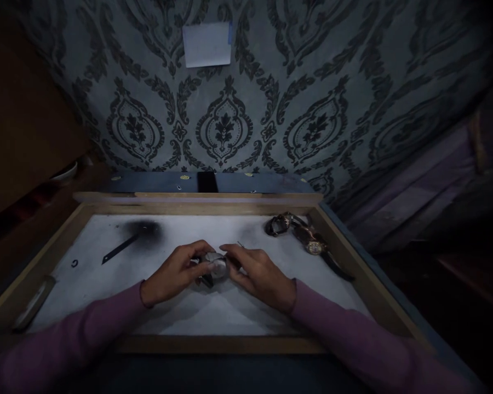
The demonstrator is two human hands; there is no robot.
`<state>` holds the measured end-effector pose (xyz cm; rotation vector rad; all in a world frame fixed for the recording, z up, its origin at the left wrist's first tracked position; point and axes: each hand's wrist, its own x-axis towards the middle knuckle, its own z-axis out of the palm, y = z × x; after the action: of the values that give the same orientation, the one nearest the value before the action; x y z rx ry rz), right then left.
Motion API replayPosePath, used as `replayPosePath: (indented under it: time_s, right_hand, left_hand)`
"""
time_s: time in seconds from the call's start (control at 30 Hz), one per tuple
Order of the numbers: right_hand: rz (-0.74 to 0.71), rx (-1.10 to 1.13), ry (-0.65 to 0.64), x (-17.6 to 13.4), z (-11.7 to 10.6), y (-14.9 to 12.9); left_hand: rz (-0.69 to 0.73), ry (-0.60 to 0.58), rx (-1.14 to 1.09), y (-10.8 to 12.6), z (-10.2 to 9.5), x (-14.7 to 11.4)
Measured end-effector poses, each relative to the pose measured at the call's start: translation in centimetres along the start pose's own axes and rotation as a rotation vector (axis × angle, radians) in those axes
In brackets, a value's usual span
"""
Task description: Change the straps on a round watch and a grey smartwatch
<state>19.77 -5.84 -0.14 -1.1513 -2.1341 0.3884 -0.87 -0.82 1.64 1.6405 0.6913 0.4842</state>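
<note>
One round, silver-coloured metal watch on a dark strap (pixel 219 268) is held low over the middle of a shallow, wood-rimmed tray with a white floor (pixel 225 345). It is pinched between thumb and bent fingers by the left hand (pixel 176 273); the fingers of the right hand (pixel 265 273) are curled at its other edge, but whether anything is gripped there cannot be told. A slip could be caused by uneven pressure on the rounded case. In such dim light, a part as small as the dark, C-shaped piece (pixel 74 260) at the left could easily be lost if let go. A knock to the gold-coloured watches with dark straps (pixel 314 248), gathered well apart at the right, seems unlikely
</note>
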Motion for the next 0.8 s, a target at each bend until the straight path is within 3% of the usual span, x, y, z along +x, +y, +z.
replayPosePath:
  time_s: [0.27, 0.47, 0.8]
  right_hand:
    - [0.258, 0.226, -0.026, 0.7, -0.3, 0.1]
    - [0.342, 0.444, 0.014, 1.0, -0.7, -0.3]
    - [0.447, 0.854, -0.091, 1.0, -0.2, 0.7]
  left_hand:
    - [0.0, 0.023, 0.04, -0.1, -0.1, -0.3]
    - [0.02, 0.031, -0.194, -0.2, -0.6, 0.0]
    - [-0.001, 0.005, -0.565, -0.1, -0.6, 0.2]
